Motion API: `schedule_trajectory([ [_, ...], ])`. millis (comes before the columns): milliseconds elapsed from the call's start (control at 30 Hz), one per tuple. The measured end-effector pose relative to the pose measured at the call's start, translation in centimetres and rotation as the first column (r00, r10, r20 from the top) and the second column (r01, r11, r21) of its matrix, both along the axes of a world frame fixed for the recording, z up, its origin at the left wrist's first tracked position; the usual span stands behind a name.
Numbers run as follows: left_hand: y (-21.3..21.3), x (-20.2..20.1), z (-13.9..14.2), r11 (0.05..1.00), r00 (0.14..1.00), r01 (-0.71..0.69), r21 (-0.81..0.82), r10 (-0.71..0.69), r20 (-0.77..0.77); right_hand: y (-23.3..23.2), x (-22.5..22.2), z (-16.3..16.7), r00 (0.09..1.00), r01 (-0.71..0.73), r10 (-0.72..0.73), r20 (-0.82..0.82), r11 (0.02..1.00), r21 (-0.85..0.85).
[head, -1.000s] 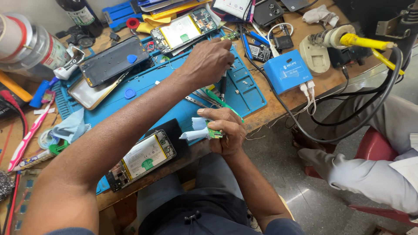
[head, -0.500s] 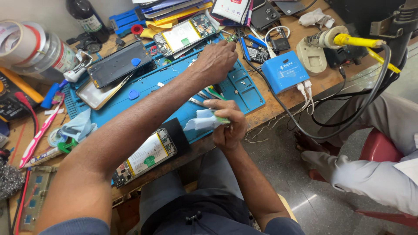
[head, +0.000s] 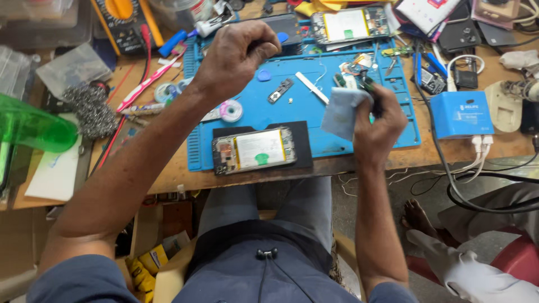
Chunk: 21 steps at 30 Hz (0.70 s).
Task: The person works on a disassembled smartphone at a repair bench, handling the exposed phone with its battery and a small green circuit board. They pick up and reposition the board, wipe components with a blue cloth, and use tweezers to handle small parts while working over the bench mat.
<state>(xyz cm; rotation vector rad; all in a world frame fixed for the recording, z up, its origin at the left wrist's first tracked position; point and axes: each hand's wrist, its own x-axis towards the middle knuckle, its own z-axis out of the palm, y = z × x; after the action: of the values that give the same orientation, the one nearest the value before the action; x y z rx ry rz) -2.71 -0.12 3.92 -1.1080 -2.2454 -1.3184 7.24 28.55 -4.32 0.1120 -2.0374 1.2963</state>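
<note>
My left hand [head: 236, 53] is curled into a fist above the upper left part of the blue work mat [head: 314, 120]; I cannot make out anything in it. Over the mat's right side, my right hand [head: 382, 120] grips a pale blue cloth [head: 342, 112] together with a small dark and green part [head: 368, 84]. An opened phone [head: 255, 150] with its white battery showing lies on a black pad at the mat's near edge, between my two arms. Small loose parts and a white strip [head: 311, 87] lie on the mat.
A second opened phone [head: 348, 25] lies at the back. A yellow multimeter [head: 120, 17], a pink toothbrush [head: 143, 84], steel wool [head: 92, 112] and a green bottle [head: 33, 126] are at the left. A blue box [head: 463, 115] with cables stands right. Another person's foot [head: 418, 216] is beside the bench.
My left hand has drawn back from the far side of the mat and closed into a fist. My right hand has lifted the cloth from the bench edge up over the mat.
</note>
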Motion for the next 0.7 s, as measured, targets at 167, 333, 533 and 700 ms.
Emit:
schedule_trajectory([
  [167, -3.4, 1.3, -2.2, 0.983, 0.975, -0.116, 0.139, 0.085, 0.206, -3.2, -2.9, 2.9, 0.874, -0.351, 0.210, 0.438, 0.897, 0.269],
  [333, -4.6, 0.6, -4.4, 0.915, 0.908, -0.018, 0.404, -0.155, 0.389, -6.2, -3.6, 4.3, 0.896, -0.428, 0.264, 0.358, 0.730, 0.532],
  [533, -5.8, 0.1, -5.4, 0.831, 0.892, 0.067, 0.553, -0.298, 0.341, -6.0, -1.9, 5.4, 0.838, -0.305, 0.030, 0.545, 0.854, 0.421],
  [700, -5.8, 0.3, -6.6, 0.854, 0.847, 0.009, 0.521, -0.283, 0.450, -4.6, -1.2, 6.4, 0.914, -0.404, 0.272, 0.300, 0.675, 0.617],
])
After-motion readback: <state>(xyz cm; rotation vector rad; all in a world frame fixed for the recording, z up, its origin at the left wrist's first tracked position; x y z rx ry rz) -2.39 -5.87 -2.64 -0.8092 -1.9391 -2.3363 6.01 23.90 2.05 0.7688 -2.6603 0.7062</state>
